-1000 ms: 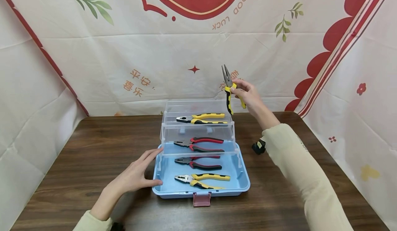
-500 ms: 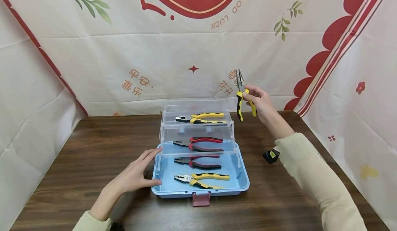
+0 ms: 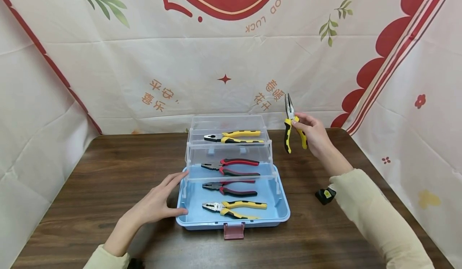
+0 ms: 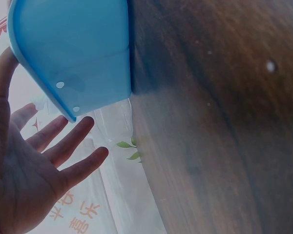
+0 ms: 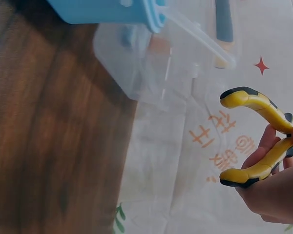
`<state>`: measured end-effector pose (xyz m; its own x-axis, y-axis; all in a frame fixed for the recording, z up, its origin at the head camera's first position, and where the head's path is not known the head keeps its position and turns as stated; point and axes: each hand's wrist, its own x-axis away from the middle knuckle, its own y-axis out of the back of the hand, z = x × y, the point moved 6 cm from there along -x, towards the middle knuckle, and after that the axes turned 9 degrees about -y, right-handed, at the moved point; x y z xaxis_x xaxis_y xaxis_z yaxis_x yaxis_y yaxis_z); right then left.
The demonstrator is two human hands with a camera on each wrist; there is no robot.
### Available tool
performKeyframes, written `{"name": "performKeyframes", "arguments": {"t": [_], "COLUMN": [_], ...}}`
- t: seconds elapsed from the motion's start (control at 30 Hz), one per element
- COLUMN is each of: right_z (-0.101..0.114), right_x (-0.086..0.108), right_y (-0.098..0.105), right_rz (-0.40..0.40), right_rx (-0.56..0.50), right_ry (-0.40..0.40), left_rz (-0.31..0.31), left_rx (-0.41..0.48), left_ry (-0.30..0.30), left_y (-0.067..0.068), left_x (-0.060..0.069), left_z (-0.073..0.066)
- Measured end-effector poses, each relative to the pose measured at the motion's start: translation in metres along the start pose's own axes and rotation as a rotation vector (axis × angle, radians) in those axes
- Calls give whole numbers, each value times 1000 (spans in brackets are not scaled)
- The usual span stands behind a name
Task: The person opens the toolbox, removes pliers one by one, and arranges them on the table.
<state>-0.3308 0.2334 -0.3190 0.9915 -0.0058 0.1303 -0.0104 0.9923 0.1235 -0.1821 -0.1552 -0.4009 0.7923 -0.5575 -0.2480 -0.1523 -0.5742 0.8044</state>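
Yellow-black long-nose pliers (image 3: pixel 290 114), handles spread, point upward beside the blue toolbox (image 3: pixel 202 224).

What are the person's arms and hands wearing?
The left hand and right hand wear no gloves. The left sleeve and right sleeve are long and pale cream. A small black gadget with a yellow-green patch sits beside the right cuff; something black, partly cut off, shows by the left one.

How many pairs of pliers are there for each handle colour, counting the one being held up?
Yellow-and-black pliers: 3, including the pair in the right hand
Red-and-black pliers: 2
Total: 5
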Motion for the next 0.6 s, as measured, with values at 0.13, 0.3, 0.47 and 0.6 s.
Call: {"name": "performKeyframes", "arguments": {"t": [0.13,0.3,0.47,0.6], "right_z": [-11,-26,-40,-50], "right_x": [4,9,14,17], "right_y": [4,8,12,13], "right_rz": [-5,-1,2,13], "right_rx": [-7,-31,-41,-54], "right_ry": [-26,-80,-115,-146], "left_rz": [0,3,6,10], "left_rx": [0,-6,-7,-6], "left_ry": [-4,1,11,15], "left_y": [0,0,0,-1], "left_x": [0,-1,0,-1], "left_z": [0,1,1,0]}}
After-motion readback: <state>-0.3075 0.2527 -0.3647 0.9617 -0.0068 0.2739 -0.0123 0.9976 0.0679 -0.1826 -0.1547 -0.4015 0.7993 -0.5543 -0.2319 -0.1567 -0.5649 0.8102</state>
